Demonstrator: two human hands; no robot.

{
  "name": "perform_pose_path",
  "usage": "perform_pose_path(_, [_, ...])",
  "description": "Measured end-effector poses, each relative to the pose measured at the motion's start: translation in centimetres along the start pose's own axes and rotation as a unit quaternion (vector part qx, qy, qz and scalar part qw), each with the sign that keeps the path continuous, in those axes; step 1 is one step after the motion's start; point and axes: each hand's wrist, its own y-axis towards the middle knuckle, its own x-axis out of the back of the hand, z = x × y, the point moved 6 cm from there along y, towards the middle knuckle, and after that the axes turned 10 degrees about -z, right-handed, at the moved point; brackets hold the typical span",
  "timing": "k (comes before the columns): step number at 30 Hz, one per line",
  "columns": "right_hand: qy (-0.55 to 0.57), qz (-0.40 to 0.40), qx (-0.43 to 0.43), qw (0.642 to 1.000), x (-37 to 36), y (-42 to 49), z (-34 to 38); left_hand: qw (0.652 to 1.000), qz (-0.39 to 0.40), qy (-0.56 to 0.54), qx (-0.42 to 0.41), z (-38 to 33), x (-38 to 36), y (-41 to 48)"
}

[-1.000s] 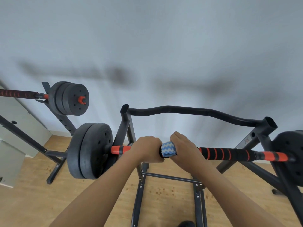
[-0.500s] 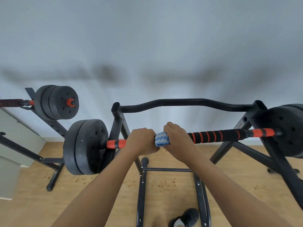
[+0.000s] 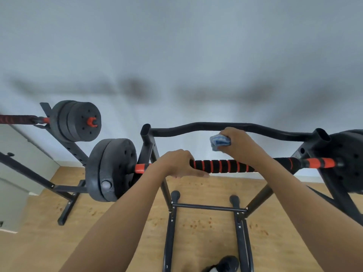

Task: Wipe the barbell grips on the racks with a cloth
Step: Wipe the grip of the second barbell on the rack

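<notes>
Here the left hand (image 3: 177,163) grips the barbell grip (image 3: 222,166) mid-frame; the right hand (image 3: 238,143) pinches the bunched cloth (image 3: 219,142) just above. Best to wrap it fully round the foam.

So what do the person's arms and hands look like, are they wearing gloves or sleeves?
No gloves and no sleeves in view. Both forearms are bare right up to the bottom edge of the picture. The left hand and right hand show no rings, watch or bands that I can make out.
</notes>
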Motion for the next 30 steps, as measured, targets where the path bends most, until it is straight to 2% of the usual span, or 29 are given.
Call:
perform_pose_path(3, [0.011,0.060,-0.030,0.998,-2.8,-1.2,-1.7,1.000,-0.017,0.013,0.003,-0.1,0.4,-0.1])
perform_pose_path(6, [0.016,0.041,-0.037,0.998,-4.2,-1.5,-2.1,1.000,-0.013,0.006,-0.004,-0.3,0.0,-0.1])
perform_pose_path(9, [-0.028,0.034,-0.026,0.999,-4.9,-1.3,-1.9,1.000,-0.023,0.016,-0.015,-0.4,0.1,0.2])
perform_pose_path(12, [-0.059,0.027,-0.024,0.998,-5.2,-1.2,-2.2,0.990,-0.083,0.087,-0.073,-0.9,0.5,0.2])
perform_pose_path(14, [-0.059,0.030,-0.021,0.998,-5.4,-1.1,-2.4,0.970,-0.138,0.169,-0.106,-1.7,-0.2,-0.3])
perform_pose_path(17, [-0.046,0.025,-0.005,0.999,-5.4,-1.4,-2.3,0.960,-0.200,0.190,-0.050,-2.4,-1.2,-0.9])
perform_pose_path(22, [-0.036,-0.029,0.059,0.997,-4.8,-2.3,-1.6,0.977,-0.132,0.162,-0.035,-2.0,-0.9,0.3])
perform_pose_path(27, [-0.109,-0.055,0.122,0.985,-5.5,-3.0,-0.7,0.996,-0.018,0.084,-0.029,-1.5,-0.8,1.8])
perform_pose_path(30, [-0.101,-0.066,0.124,0.985,-5.4,-3.2,-0.8,0.996,-0.034,0.059,-0.066,-1.2,-0.3,1.8])
